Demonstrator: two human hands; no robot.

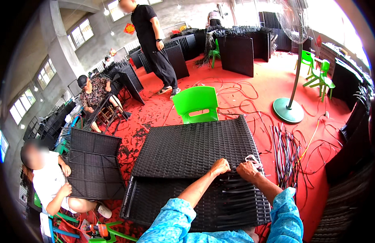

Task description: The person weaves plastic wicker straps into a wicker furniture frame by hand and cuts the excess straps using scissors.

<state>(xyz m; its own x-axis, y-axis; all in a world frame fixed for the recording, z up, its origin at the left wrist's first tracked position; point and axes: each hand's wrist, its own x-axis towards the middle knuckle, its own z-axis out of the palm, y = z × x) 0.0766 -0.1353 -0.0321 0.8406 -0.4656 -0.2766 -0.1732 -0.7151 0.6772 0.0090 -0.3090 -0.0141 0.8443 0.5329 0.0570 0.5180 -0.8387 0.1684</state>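
A black woven wicker panel [191, 146] lies in front of me, its far edge near the green chair [197, 101]. Its near edge overlaps a second black woven panel [171, 198] closer to my body, where loose flat strips [236, 198] stick out in rows. My left hand [220, 166] is closed at the near edge of the upper panel; what its fingers pinch is hidden. Beside it on the right, my right hand [247, 170] is closed too, close to the panel's right edge, its grip hidden. A pale, crumpled item [253, 160] shows just behind its knuckles.
A bundle of loose black strips [285, 154] and cords lie on the red floor to the right. A standing fan [289, 110] is beyond them. At left, a seated person [49, 178] holds a woven panel [94, 162]; an orange power drill [100, 230] lies nearby.
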